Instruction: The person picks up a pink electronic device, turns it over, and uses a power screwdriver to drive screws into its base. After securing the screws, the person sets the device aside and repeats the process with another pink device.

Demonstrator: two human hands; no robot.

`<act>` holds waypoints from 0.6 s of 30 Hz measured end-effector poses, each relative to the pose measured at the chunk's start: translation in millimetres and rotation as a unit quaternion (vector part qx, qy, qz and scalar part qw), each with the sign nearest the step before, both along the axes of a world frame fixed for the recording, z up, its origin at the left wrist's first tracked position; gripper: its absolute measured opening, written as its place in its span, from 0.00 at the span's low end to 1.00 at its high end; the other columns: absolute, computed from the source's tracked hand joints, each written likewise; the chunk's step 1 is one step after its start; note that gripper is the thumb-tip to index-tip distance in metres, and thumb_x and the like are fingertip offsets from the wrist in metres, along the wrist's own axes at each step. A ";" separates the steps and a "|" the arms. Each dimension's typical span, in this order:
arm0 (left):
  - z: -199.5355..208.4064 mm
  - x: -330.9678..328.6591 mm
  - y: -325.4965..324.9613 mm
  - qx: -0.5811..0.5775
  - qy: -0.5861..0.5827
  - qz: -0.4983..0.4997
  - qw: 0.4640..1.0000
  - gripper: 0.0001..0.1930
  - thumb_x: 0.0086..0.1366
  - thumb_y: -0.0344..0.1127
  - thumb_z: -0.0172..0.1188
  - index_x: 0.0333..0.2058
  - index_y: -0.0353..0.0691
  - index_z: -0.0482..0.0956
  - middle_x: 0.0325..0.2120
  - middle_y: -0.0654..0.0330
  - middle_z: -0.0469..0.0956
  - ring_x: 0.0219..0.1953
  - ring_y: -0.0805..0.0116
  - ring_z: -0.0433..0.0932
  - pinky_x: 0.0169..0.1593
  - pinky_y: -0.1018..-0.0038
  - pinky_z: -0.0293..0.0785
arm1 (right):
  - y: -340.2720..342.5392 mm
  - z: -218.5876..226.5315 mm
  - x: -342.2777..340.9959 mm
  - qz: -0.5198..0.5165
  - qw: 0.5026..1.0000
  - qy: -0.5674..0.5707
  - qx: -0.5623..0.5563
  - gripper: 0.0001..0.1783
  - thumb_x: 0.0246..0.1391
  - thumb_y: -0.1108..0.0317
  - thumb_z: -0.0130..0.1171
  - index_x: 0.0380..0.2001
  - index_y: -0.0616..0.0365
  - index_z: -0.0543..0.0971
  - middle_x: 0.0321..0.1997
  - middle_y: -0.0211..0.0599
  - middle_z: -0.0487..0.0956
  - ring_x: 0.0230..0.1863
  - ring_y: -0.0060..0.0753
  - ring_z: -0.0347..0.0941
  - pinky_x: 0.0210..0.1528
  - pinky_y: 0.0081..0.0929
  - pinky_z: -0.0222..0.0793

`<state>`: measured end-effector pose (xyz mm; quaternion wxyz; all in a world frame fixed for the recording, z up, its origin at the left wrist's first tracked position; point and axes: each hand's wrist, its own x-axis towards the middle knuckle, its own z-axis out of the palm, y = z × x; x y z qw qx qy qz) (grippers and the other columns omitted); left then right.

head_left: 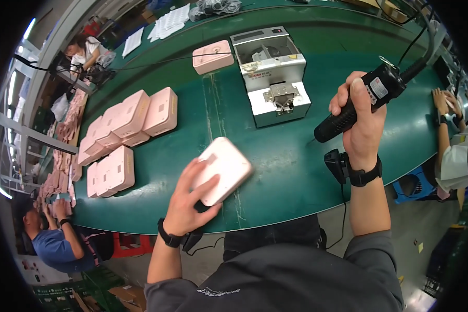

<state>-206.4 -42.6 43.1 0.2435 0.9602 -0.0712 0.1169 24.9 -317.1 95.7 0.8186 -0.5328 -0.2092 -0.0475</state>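
Room: workshop floor, other people seated along the left side and at the right edge. Surface: one green table (161,177), its near edge bowed by the lens, a pale scuffed line running across it.

Item, case (226,166): one, pale pink, round-cornered, near the table's front, just left of the person's midline. Long axis slantwise, from near left under the hand to far right; broad face up, slightly blurred. Whether its underside touches the table, I cannot tell.

Item, driver (332,126): one, black, over the table's right part. Long axis slantwise; bit end pointing left and down, well apart from the case; cable end up and to the right.

Item, left hand (188,198): back upward, fingers parted over the case's near-left portion, thumb at its near edge, gripping it. Forearm rises from below, leaning rightward; black strap (170,236) at the wrist.

Item, right hand (366,122): raised, fingers curled round the driver, thumb lying up along its body. Forearm nearly upright in my sight; second strap (366,174), with a black box (336,164) beside it.

Also on the table: stacked cases (127,114), pink, left; machine (275,73), silver, beyond the hands; far case (213,58), pink, just left of the machine.
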 end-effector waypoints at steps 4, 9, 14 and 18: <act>2.9 54.6 -26.0 -0.029 0.007 -0.117 0.993 0.36 0.45 0.32 0.72 0.58 0.52 0.76 0.64 0.47 0.62 0.66 0.42 0.62 0.65 0.55 0.65 | 4.0 2.9 -2.4 -0.014 0.994 -0.069 -0.081 0.13 0.61 0.62 0.60 0.39 0.59 0.72 0.24 0.33 0.72 0.24 0.28 0.70 0.32 0.29 0.69; -1.9 90.9 -37.0 -0.093 0.016 -0.158 0.983 0.37 0.44 0.35 0.74 0.58 0.52 0.76 0.65 0.45 0.59 0.64 0.41 0.65 0.63 0.58 0.68 | 2.1 1.9 2.7 0.028 0.989 -0.026 -0.144 0.13 0.61 0.62 0.59 0.39 0.59 0.71 0.24 0.33 0.72 0.24 0.28 0.69 0.31 0.30 0.69; -13.3 89.5 -29.2 -0.185 0.052 -0.125 0.973 0.38 0.44 0.38 0.75 0.58 0.51 0.75 0.59 0.45 0.63 0.57 0.44 0.71 0.59 0.60 0.71 | 12.8 33.3 7.7 0.042 0.991 -0.066 -0.105 0.12 0.61 0.61 0.59 0.38 0.59 0.71 0.22 0.33 0.71 0.22 0.28 0.69 0.29 0.30 0.68; -16.2 85.4 -19.3 -0.162 0.027 -0.114 0.980 0.40 0.43 0.40 0.76 0.59 0.53 0.74 0.55 0.47 0.65 0.52 0.46 0.73 0.56 0.60 0.73 | 42.6 65.2 22.2 0.072 0.992 -0.098 -0.023 0.13 0.60 0.60 0.58 0.36 0.58 0.72 0.20 0.34 0.71 0.19 0.28 0.67 0.27 0.31 0.66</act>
